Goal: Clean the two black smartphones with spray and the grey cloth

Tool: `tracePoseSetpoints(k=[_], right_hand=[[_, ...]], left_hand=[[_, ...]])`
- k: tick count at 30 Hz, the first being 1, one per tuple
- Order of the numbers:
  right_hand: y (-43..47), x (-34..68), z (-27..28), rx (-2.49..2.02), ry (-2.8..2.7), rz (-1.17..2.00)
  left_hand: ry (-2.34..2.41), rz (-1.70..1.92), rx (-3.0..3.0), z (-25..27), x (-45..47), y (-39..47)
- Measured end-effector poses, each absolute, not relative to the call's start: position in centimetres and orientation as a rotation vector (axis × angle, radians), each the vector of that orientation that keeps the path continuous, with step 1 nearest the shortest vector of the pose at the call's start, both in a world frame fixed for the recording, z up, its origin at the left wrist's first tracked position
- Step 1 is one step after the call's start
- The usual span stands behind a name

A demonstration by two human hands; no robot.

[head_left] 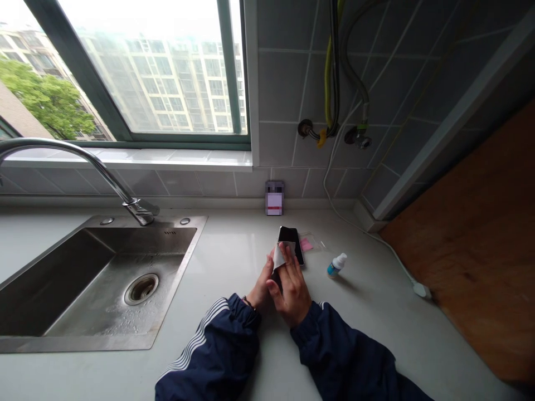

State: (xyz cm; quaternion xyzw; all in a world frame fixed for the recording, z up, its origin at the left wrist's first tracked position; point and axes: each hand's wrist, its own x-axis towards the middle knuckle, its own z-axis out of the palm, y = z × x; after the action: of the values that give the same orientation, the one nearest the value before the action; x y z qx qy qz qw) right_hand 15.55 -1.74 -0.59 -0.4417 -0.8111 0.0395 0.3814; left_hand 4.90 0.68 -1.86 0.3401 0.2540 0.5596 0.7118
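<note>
On the pale countertop (225,250) lies a black-screened smartphone (290,234), tilted slightly in line with my forearms. My right hand (293,294) presses a small white cloth (281,257) against the screen, its fingers stretched over the cloth. Along the phone's lower left side, my left hand (263,285) grips the edge; some of its fingers are hidden. Just right of the phone are a clear plastic pouch (316,243) and a pink piece (306,244). A small spray bottle (336,265) with a white top and blue label stands farther right.
A steel sink (179,289) with a curved faucet (104,172) occupies the left side. Against the tiled wall leans a purplish upright item (275,199), partly blurred. A white cable with a plug (421,289) runs along the right, near a brown wooden panel (472,234).
</note>
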Motion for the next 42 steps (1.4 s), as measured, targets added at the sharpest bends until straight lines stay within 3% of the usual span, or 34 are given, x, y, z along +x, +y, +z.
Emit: tracePoseSetpoints(k=[7, 22, 42], right_hand=[[-1.4, 15.8, 0.0, -1.135, -1.870, 0.083], [-0.8, 16.8, 0.5, -1.147, -1.780, 0.103], [-0.1, 16.8, -1.3, -1.239, -1.917, 0.033]], left_hand=[[0.625, 1.258, 1.284, -1.6, 4.7, 1.2], [0.653, 1.081, 1.403, 0.7, 4.3, 0.2], [0.538, 1.288, 0.850, 0.2, 4.2, 1.1]])
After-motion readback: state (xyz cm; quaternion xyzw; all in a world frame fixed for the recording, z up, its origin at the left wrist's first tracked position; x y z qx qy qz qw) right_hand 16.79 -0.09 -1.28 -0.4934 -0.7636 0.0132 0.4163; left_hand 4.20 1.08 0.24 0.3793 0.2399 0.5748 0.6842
